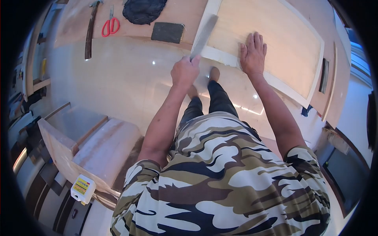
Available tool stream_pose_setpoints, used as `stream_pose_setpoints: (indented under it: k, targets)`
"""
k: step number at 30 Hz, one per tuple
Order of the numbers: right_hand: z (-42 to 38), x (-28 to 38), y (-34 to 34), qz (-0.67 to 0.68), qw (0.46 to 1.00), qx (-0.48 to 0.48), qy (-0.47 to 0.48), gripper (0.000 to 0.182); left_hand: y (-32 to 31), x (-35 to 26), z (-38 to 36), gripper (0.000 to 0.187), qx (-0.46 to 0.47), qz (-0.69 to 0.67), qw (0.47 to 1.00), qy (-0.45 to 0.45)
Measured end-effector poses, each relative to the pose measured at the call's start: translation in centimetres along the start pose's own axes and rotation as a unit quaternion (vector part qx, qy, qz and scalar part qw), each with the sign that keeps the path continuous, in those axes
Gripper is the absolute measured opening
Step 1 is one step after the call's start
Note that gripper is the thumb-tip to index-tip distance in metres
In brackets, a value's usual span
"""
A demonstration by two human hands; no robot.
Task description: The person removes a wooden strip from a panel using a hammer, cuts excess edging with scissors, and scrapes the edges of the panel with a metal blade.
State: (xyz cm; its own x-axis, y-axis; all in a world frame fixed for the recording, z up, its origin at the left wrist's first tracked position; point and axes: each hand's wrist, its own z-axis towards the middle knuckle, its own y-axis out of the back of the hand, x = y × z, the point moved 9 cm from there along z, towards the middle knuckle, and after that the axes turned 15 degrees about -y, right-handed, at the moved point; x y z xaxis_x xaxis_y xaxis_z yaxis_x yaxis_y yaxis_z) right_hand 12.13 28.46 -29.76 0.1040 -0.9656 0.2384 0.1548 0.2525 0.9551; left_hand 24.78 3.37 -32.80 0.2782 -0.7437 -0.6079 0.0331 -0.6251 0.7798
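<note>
My left hand (185, 72) is closed around the lower end of a long, flat grey metal file (204, 36); the grip is hidden in my fist. The file lies along the white border of a pale wood panel (271, 29), at its left edge. My right hand (254, 53) rests flat on the panel near its front edge, fingers stretched out and holding nothing. The panel has a white strip around its wood-coloured face and lies on a brown work table (71, 29).
Left of the panel lie a claw hammer (91, 33), red-handled scissors (110, 25), a black cloth (143, 10) and a dark sanding sheet (167, 32). A dark bar (324, 75) is on the right. A wooden box (106, 145) and white bottle (83, 188) stand lower left.
</note>
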Motion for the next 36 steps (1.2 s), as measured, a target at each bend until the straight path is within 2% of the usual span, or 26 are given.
stream_pose_setpoints:
  k: [1,4,7,13,19,25,28,34,36]
  targets:
    - [0.1,-0.1,0.0,0.000,1.000,0.001,-0.002,0.060,-0.1,0.0,-0.1,0.054,-0.004,0.007,1.000,-0.004]
    - [0.0,-0.2,-0.2,0.002,1.000,-0.005,-0.003,0.060,-1.5,0.4,-4.2,0.054,0.070,0.011,0.997,0.012]
    - [-0.1,0.0,0.1,0.012,1.000,-0.003,-0.004,0.060,-1.4,0.3,-5.5,0.055,0.069,-0.008,0.998,0.011]
    - [0.1,0.0,0.1,-0.003,1.000,0.000,-0.005,0.060,0.4,-0.8,1.6,0.056,0.002,-0.017,1.000,0.005]
    - [0.0,0.0,0.2,0.005,1.000,-0.010,0.001,0.059,-1.2,0.6,-3.1,0.055,0.048,-0.007,0.999,0.016]
    - [0.1,0.0,0.0,-0.004,1.000,-0.003,-0.004,0.059,-0.1,-0.7,1.1,0.056,-0.004,-0.004,1.000,-0.005]
    - [0.1,-0.2,-0.2,-0.001,1.000,-0.002,-0.006,0.060,1.3,0.1,1.0,0.054,-0.001,-0.011,1.000,0.006]
    - [0.0,-0.2,-0.1,0.000,1.000,-0.003,-0.005,0.061,2.0,2.3,-5.9,0.053,0.053,0.012,0.998,0.042]
    - [-0.2,-0.1,-0.2,0.001,1.000,-0.002,-0.007,0.061,1.2,2.4,-6.2,0.053,0.031,-0.002,0.999,0.029]
